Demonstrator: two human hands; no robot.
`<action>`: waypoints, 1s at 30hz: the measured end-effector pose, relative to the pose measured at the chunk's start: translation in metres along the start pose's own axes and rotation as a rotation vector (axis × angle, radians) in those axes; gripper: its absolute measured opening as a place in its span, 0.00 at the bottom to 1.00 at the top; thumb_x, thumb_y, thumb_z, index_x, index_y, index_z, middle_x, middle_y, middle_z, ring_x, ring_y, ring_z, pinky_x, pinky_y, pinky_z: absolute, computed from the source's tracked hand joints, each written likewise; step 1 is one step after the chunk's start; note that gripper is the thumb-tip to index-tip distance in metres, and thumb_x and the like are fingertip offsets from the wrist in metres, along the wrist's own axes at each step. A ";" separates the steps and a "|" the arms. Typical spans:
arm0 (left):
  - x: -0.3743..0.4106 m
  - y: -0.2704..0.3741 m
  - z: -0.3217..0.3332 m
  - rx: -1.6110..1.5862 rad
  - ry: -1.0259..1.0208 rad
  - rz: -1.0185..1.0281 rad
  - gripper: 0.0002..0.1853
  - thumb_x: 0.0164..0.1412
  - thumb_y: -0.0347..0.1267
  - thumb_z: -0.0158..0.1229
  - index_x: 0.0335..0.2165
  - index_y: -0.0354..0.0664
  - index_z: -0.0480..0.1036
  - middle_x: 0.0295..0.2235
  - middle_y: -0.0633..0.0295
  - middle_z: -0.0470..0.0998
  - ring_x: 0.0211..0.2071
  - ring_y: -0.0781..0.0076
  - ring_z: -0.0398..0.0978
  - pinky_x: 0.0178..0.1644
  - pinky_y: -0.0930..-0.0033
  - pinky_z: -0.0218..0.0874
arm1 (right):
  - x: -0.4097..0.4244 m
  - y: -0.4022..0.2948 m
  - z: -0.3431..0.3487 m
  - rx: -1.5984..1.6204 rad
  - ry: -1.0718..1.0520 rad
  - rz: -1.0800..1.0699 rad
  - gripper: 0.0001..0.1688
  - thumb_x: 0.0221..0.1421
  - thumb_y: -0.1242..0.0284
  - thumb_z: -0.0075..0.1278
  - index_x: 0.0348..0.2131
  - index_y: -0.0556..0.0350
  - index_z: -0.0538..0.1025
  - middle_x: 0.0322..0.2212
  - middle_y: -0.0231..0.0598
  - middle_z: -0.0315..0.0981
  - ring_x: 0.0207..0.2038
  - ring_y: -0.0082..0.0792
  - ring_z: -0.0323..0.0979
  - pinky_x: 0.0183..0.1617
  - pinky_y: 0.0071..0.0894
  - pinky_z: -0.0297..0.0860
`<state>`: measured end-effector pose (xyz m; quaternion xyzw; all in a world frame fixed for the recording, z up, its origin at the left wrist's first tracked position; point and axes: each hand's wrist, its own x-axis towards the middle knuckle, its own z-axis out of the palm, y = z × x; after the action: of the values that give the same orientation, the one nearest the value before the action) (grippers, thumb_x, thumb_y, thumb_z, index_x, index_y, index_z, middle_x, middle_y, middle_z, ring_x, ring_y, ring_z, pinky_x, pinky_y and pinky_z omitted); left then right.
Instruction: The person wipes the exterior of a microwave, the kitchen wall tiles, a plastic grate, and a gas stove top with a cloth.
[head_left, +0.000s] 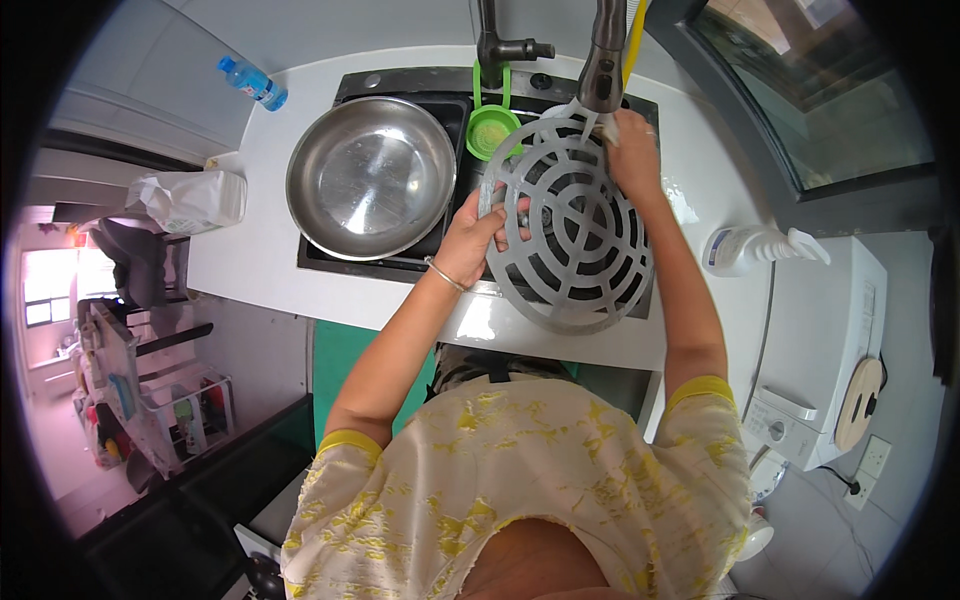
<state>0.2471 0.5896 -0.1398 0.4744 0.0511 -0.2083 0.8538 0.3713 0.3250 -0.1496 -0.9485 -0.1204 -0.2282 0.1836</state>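
Observation:
My left hand (480, 232) grips the left rim of a round, whitish plastic grid (581, 206) with concentric slots, its fingertips showing through the openings. The grid is tilted over the right side of the black sink (457, 124). At its upper right edge, my right hand (635, 157) is closed around a small pale piece (609, 131), perhaps a cloth; the fingers are partly hidden. Right above the grid hangs the dark pull-out faucet head (600, 86), with what looks like water falling from it. A wide stainless steel pan (371, 178) rests over the sink's left side.
A green strainer (493, 131) hangs by the faucet base (491, 56). On the white counter (259, 259) lie a blue-capped bottle (253, 82), a tissue pack (191, 201) and a spray bottle (750, 250). A white microwave-like appliance (817, 360) stands right. An open window (817, 97) projects at upper right.

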 end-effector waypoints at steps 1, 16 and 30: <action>0.001 0.000 0.005 -0.013 0.010 -0.002 0.25 0.58 0.23 0.42 0.54 0.41 0.54 0.44 0.55 0.73 0.29 0.70 0.75 0.25 0.79 0.57 | 0.001 -0.011 0.008 -0.044 0.039 -0.025 0.22 0.50 0.72 0.49 0.46 0.54 0.68 0.43 0.49 0.67 0.46 0.53 0.65 0.52 0.45 0.61; -0.002 0.001 0.007 0.019 0.070 -0.011 0.24 0.56 0.22 0.41 0.53 0.42 0.57 0.43 0.56 0.74 0.28 0.72 0.76 0.24 0.80 0.57 | -0.025 -0.130 -0.012 0.516 -0.141 -0.355 0.13 0.47 0.75 0.49 0.37 0.53 0.76 0.41 0.38 0.71 0.46 0.42 0.64 0.49 0.37 0.63; 0.005 0.001 0.013 -0.084 0.084 -0.037 0.23 0.56 0.21 0.41 0.52 0.42 0.57 0.42 0.55 0.74 0.25 0.72 0.74 0.23 0.79 0.56 | -0.011 -0.120 -0.006 0.224 -0.070 -0.407 0.13 0.43 0.72 0.51 0.33 0.50 0.78 0.33 0.35 0.69 0.42 0.38 0.65 0.43 0.32 0.66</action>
<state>0.2506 0.5779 -0.1336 0.4452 0.1042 -0.2018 0.8662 0.3220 0.4300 -0.1147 -0.8857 -0.3401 -0.2130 0.2335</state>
